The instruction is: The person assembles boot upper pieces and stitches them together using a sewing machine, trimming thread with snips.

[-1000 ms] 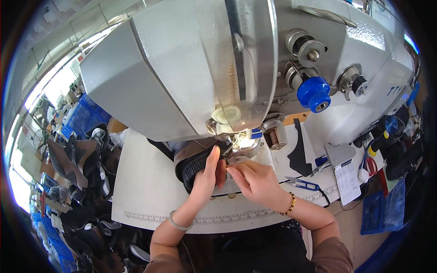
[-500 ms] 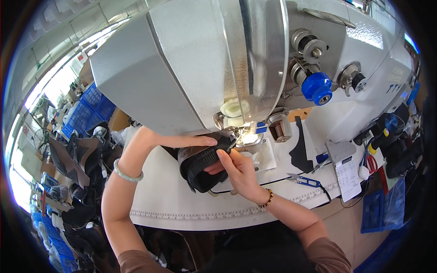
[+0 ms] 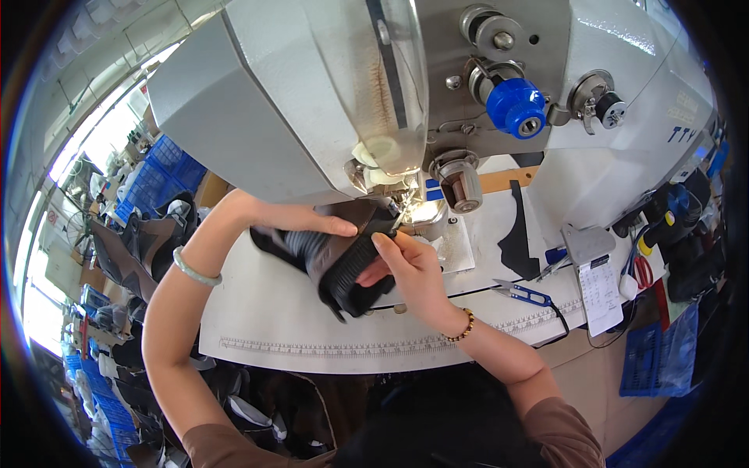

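A black and brown shoe upper (image 3: 340, 269) with a ribbed band is held tilted under the head of a white sewing machine (image 3: 289, 101), beside the lit needle area. My left hand (image 3: 331, 225) presses on its top from the far left, partly hidden behind it. At the upper's right edge my right hand (image 3: 412, 269) is closed, thumb on the outside and fingers reaching into the opening. The upper's far left end is smeared by motion. Whether its edge touches the needle cannot be made out.
On the white table (image 3: 257, 312), right of my hands, lie a black cut piece (image 3: 519, 234) and blue-handled thread snips (image 3: 521, 292). Beyond them are a paper slip (image 3: 599, 295) and red-handled scissors (image 3: 642, 273). A measuring tape (image 3: 351, 348) runs along the front edge.
The shoe upper has turned, and its far end now sticks out to the left. Both hands have stayed on it. The whole view has shifted, with the machine head further left.
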Action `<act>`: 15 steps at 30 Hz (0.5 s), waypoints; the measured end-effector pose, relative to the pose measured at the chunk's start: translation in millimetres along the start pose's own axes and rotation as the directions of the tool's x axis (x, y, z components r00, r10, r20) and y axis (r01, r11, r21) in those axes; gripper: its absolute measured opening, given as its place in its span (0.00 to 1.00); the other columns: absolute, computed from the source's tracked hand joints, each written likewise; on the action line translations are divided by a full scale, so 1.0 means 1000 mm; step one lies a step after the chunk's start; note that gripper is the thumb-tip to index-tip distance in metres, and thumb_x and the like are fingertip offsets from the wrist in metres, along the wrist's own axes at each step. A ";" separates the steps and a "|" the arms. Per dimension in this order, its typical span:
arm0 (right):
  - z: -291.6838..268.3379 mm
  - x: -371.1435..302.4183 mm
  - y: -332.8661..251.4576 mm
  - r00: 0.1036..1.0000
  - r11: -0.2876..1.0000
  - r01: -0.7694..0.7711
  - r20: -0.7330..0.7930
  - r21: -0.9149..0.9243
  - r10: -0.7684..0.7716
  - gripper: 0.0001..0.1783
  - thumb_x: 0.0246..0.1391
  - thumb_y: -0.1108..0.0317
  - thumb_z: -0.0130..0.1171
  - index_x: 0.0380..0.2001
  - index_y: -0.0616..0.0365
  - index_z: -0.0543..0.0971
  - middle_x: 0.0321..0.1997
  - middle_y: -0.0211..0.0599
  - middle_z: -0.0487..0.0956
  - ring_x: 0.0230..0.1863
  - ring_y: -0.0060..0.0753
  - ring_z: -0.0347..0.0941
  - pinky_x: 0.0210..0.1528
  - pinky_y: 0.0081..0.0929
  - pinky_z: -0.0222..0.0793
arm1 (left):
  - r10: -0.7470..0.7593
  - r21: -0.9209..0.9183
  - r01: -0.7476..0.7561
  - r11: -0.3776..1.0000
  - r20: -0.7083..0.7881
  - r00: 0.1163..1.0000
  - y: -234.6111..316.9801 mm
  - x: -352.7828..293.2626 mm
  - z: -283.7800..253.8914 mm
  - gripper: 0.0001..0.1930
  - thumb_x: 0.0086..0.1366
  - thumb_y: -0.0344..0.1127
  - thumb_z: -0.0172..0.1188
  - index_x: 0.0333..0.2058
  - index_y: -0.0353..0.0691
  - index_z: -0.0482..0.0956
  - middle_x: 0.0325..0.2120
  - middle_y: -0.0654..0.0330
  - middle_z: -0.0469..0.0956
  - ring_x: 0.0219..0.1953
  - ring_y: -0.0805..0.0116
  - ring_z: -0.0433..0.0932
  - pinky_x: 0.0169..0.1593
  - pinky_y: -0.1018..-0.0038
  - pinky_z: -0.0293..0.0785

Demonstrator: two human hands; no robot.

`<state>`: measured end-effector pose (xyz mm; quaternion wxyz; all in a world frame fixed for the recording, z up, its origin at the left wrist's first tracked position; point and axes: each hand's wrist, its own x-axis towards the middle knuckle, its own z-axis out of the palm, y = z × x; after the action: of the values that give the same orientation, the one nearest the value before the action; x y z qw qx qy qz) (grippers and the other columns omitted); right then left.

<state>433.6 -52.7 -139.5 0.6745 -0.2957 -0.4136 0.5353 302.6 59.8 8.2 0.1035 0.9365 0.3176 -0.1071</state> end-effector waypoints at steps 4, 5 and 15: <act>-0.010 -0.010 -0.012 0.996 0.999 -0.049 -0.077 -0.014 0.048 0.11 0.61 0.65 0.49 0.30 0.63 0.73 0.20 0.26 0.73 0.19 0.11 0.68 0.21 0.11 0.65 | 0.089 -0.429 -0.078 0.900 0.005 0.996 0.020 -0.007 0.019 0.31 0.55 0.53 0.61 0.48 0.33 0.70 0.40 0.56 0.74 0.40 0.69 0.72 0.45 0.76 0.68; -0.012 -0.012 -0.014 0.996 0.999 -0.046 -0.080 -0.014 0.045 0.11 0.61 0.65 0.49 0.30 0.63 0.73 0.20 0.26 0.73 0.19 0.11 0.68 0.21 0.11 0.65 | -0.032 -0.713 0.117 0.691 0.132 0.991 0.026 -0.008 0.028 0.32 0.54 0.53 0.62 0.49 0.31 0.70 0.42 0.54 0.75 0.43 0.67 0.72 0.49 0.75 0.67; -0.041 -0.063 -0.023 0.986 0.846 0.141 -0.006 -0.514 -0.168 0.07 0.57 0.71 0.51 0.33 0.65 0.71 0.26 0.34 0.73 0.25 0.24 0.69 0.28 0.24 0.66 | -0.093 -0.851 -0.011 0.524 -0.070 0.993 0.036 -0.003 0.052 0.22 0.52 0.40 0.67 0.42 0.32 0.73 0.32 0.64 0.75 0.34 0.79 0.71 0.41 0.81 0.68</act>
<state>475.1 -117.1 -155.1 0.6230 -0.4431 -0.5460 0.3426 315.9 16.3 -36.3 0.5268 0.7639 0.3564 0.1089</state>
